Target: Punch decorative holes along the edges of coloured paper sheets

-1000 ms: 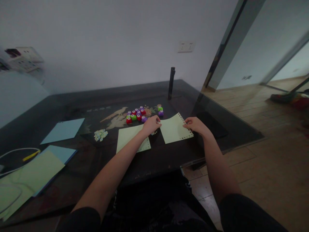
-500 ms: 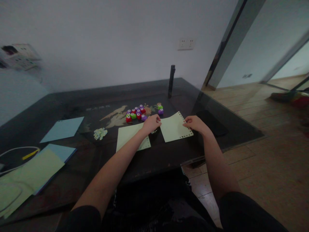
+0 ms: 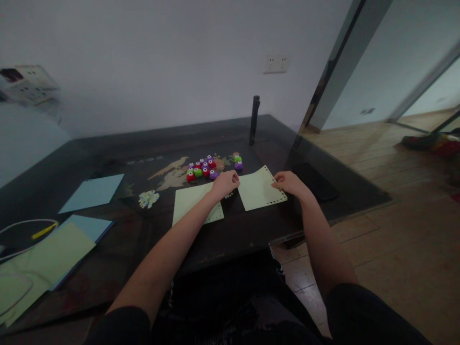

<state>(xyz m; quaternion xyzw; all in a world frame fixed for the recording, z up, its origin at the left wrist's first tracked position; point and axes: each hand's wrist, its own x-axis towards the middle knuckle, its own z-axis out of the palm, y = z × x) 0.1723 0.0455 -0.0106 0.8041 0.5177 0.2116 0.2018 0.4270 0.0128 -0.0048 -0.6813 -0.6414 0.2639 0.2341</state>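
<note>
— How many sheets were on the desk [image 3: 108, 153]?

— Two pale green sheets in the middle, with a cluster of about a dozen small punches [image 3: 205, 168] behind them. The left hand [image 3: 225, 183] pinched the left edge of the right sheet [image 3: 259, 189], fingers curled; the right hand [image 3: 289, 183] gripped its right edge. The left sheet [image 3: 190, 203] lay under the left forearm.

— What had changed since the earlier frame?

— Hardly anything; both hands stayed on the sheet.
</note>
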